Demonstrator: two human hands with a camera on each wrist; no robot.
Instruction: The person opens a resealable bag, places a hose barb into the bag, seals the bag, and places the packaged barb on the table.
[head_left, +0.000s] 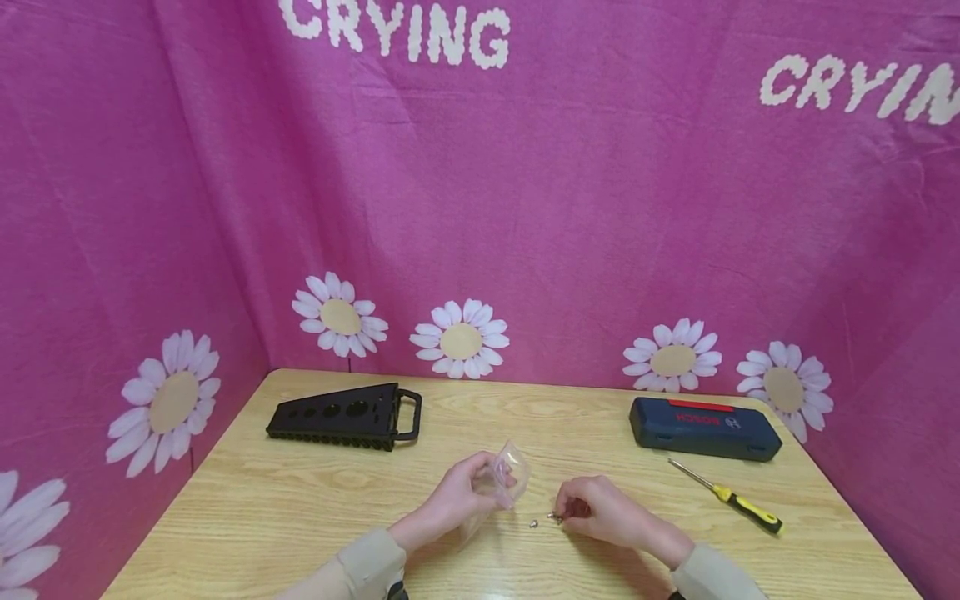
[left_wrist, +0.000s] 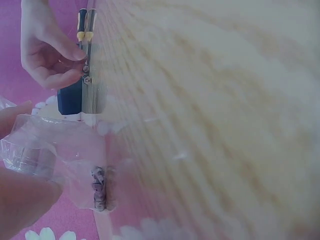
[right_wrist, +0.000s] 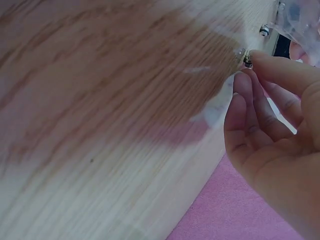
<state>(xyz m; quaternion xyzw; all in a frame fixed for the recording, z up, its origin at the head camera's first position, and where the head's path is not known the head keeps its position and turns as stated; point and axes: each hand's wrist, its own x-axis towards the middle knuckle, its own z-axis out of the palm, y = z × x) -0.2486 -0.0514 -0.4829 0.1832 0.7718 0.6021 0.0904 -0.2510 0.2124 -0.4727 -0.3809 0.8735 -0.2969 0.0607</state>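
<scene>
Left hand (head_left: pixel 459 495): fingers pinching a clear plastic bag (head_left: pixel 513 477), small metal fasteners (left_wrist: pixel 99 189) bunched inside it. Right hand (head_left: pixel 603 512): fingertips drawn close together at a few loose fasteners (head_left: pixel 553 517) on the tabletop (head_left: pixel 285 517) (cannot tell whether one is actually pinched), with a single fastener (head_left: pixel 534 524) lying apart, between them and the bag. A yellow-and-black screwdriver (head_left: pixel 731 498) lies farther right, near a dark blue Bosch case (head_left: pixel 705 432).
</scene>
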